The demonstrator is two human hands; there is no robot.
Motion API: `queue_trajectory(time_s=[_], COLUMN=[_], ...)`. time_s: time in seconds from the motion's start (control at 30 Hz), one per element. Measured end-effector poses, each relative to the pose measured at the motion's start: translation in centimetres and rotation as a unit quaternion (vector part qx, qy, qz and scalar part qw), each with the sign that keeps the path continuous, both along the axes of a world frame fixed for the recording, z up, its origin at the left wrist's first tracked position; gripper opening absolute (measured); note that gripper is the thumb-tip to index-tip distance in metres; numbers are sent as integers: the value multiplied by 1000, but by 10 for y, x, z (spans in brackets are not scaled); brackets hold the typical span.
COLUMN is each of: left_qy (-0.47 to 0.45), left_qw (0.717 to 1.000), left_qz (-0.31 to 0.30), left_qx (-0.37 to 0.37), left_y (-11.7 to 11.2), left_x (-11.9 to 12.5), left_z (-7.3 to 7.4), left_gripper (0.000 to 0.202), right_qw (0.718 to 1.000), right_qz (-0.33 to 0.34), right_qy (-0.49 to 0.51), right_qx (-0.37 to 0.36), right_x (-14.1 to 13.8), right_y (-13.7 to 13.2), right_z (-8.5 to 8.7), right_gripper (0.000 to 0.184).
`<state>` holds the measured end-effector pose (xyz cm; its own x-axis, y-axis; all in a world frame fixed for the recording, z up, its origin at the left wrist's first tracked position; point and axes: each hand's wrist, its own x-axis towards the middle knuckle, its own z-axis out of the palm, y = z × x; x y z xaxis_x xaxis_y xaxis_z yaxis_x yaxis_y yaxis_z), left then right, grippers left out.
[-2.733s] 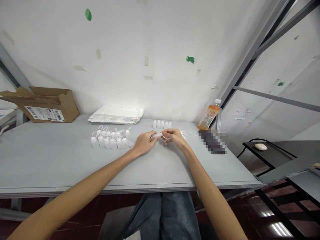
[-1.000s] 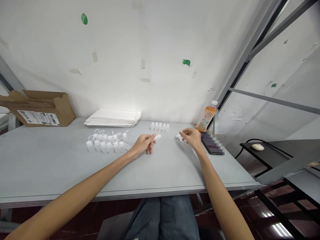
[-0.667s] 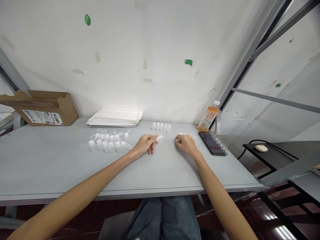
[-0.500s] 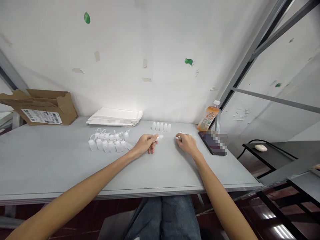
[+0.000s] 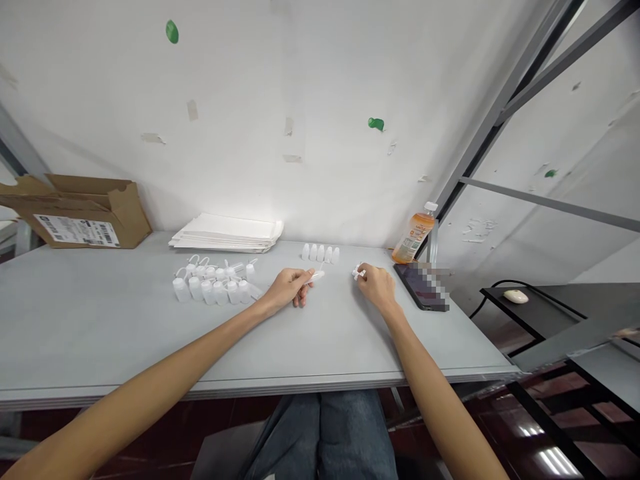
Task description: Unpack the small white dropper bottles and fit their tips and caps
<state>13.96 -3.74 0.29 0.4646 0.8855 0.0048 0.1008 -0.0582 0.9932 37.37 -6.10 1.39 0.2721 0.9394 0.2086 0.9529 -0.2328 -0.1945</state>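
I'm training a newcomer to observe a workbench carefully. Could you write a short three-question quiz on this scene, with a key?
1. How many small white bottles stand in the row near the wall?
2. True or false: the cardboard box is left of the paper stack.
3. Which is nearer the phone: the left hand, pinching a small white piece, or the right hand, at some white parts?

Key: 1. Five. 2. True. 3. The right hand.

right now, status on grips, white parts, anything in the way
Left grip: closed on white piece. Right grip: at white parts, hold unclear, phone close beside. Five bottles standing beyond.
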Motion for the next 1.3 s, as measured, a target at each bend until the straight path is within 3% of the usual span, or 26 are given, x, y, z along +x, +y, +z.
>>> queue_trajectory(time_s=[0.17, 0.3, 0.47, 0.6, 0.7, 0.87, 1.03, 1.3], left_qy=[-4, -7, 21, 83, 131, 155, 116, 132], left_qw=[1000, 1000, 999, 993, 979, 970, 979, 974], left_qz=[-2, -1, 9, 16, 14, 8, 2, 2], left_qx=[7, 11, 37, 88, 156, 185, 170, 182], left_y=[1, 1, 1, -1, -4, -5, -3, -5], left_x=[-1, 0, 0, -1, -1, -3, -2, -1], left_z=[-2, -4, -2, -2, -2, -2, -2, 0], left_gripper=[50, 49, 45, 41, 37, 36, 37, 37], right_qw=[999, 993, 956, 892, 858, 854, 845, 858], right_qz=[1, 10, 102, 217, 259, 306, 288, 288], right_qy=[21, 67, 199, 373, 440, 420, 450, 426], right_qx=[28, 96, 188, 134, 57, 5, -19, -20], right_x=[-1, 0, -4, -21, -36, -45, -41, -41], right_y=[-1, -1, 2, -1, -6, -9, -8, -7], right_z=[3, 1, -4, -5, -6, -6, -5, -7], right_gripper=[33, 28, 29, 44, 50, 36, 37, 29])
